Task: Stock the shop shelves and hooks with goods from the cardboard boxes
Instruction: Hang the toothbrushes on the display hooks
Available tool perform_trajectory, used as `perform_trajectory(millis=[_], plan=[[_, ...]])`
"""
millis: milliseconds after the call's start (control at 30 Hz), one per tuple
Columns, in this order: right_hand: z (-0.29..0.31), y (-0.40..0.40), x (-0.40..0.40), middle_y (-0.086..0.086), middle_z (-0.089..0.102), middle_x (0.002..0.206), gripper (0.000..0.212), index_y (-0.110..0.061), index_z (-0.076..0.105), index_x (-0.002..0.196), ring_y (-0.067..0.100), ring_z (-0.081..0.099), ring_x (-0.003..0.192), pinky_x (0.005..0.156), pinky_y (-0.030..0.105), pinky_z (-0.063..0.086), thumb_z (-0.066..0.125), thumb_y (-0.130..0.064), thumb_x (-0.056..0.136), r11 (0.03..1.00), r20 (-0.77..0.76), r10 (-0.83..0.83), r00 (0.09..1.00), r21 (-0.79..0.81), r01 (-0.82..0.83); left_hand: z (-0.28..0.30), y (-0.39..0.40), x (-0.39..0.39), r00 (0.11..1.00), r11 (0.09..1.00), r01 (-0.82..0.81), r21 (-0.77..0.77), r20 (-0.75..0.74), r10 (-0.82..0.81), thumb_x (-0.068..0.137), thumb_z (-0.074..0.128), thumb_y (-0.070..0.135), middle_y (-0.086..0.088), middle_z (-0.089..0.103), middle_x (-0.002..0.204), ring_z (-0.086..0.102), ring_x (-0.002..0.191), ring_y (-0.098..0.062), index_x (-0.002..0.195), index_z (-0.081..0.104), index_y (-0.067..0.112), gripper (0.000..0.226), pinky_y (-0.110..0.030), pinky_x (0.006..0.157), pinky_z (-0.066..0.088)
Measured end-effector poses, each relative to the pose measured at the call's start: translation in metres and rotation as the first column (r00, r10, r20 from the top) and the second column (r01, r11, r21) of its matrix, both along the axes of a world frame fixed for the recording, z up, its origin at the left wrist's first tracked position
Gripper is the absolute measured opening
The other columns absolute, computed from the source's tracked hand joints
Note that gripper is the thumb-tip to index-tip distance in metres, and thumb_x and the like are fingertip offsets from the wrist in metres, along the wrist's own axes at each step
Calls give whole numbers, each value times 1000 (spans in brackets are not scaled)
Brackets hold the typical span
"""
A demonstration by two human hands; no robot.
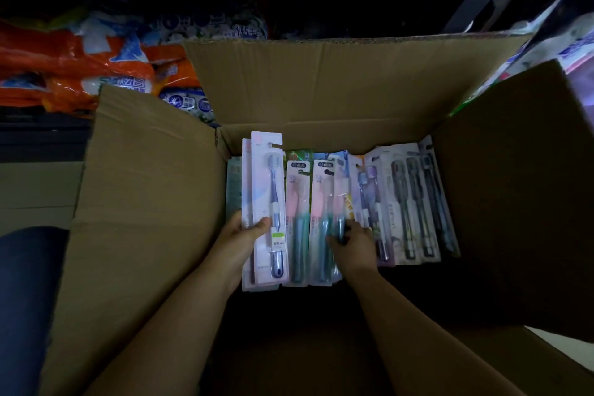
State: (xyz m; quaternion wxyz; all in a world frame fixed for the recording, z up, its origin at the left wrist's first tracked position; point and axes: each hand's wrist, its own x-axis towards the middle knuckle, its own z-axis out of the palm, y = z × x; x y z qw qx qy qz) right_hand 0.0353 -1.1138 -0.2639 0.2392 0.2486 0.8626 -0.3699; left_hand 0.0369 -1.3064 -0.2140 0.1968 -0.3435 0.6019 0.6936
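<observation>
Open corrugated cardboard box point(321, 80) with flaps splayed, flat blister-carded toothbrush packs point(408, 202) standing in rows inside, left hand point(244, 235) gripping white-carded toothbrush pack point(268, 202), right hand point(352, 241) fingering pink-and-teal toothbrush packs point(321, 222), its grip unclear

Both bare arms reach forward and down, side by side. The left hand point(246, 231) is curled in a grip, thumb on top and pointing right, the other fingers tucked out of sight under what it holds. Its wrist is bent a little, and the forearm runs back toward the lower left. The right hand point(352, 243) lies palm down with its back facing up. Its fingers are bent and spread, tips pressing down. Its forearm runs back toward the lower right.
</observation>
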Motion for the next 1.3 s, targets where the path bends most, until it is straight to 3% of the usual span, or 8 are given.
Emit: perform_trajectory(millis=[133,433,533,633,867,1067,1233,1300], plan=[[6,-7,6,7,44,115,42,-19,47,112,16,50,85,76,18,38,74,-12,81,993,-16,-12,1000,-121,10,-2,1,-1,1000,1000,-7,-7,21,8,90,60,9,-5,70,107,64,105,-23,105,62,16,17,-45,102,44],[2,-2,6,1,58,96,32,-16,45,103,14,56,82,59,11,39,71,-13,84,983,-71,-127,989,-144,116,-1,0,0,1000,1000,-8,-11,13,8,91,60,12,0,68,112,61,108,-17,121,57,14,30,-36,99,44],[0,2,5,8,61,99,37,-16,45,100,19,58,81,66,21,44,76,-18,80,980,-111,-176,978,-114,163,3,1,0,1000,1000,-13,9,-7,13,93,56,6,5,69,97,64,91,-9,113,59,17,23,-26,79,48],[4,7,4,7,59,106,41,-12,47,107,18,57,87,73,22,43,77,-20,80,977,-128,-211,969,-50,206,11,-1,-3,1000,1000,-15,20,4,15,92,56,7,-1,71,104,65,99,-18,110,62,17,22,-36,92,49],[10,3,5,10,42,132,45,-12,51,123,30,47,120,101,34,43,70,-11,82,995,-177,-17,984,94,34,48,-23,1,999,998,25,52,-43,-22,91,58,7,-2,73,105,68,99,-20,117,63,16,28,-38,90,51],[31,-26,-4,3,61,104,30,-9,56,116,10,56,87,67,2,38,63,-5,87,983,-202,70,977,-151,-102,72,-54,21,990,989,31,148,-140,-10,66,79,35,-1,72,110,68,103,-20,120,60,24,58,-36,83,54],[30,-45,-2,6,64,106,32,-6,58,120,14,58,88,69,8,36,63,-10,89,962,-99,186,977,-182,-202,71,-58,19,990,979,23,202,-139,6,81,62,15,2,73,104,69,95,-12,115,60,21,34,-26,75,56],[28,-53,0,7,65,114,34,-8,57,122,18,61,96,75,13,41,63,-16,90,955,-35,235,971,-175,-238,68,-63,18,988,966,8,260,-148,31,69,77,25,-1,73,107,69,96,-14,117,61,19,51,-24,72,57]])
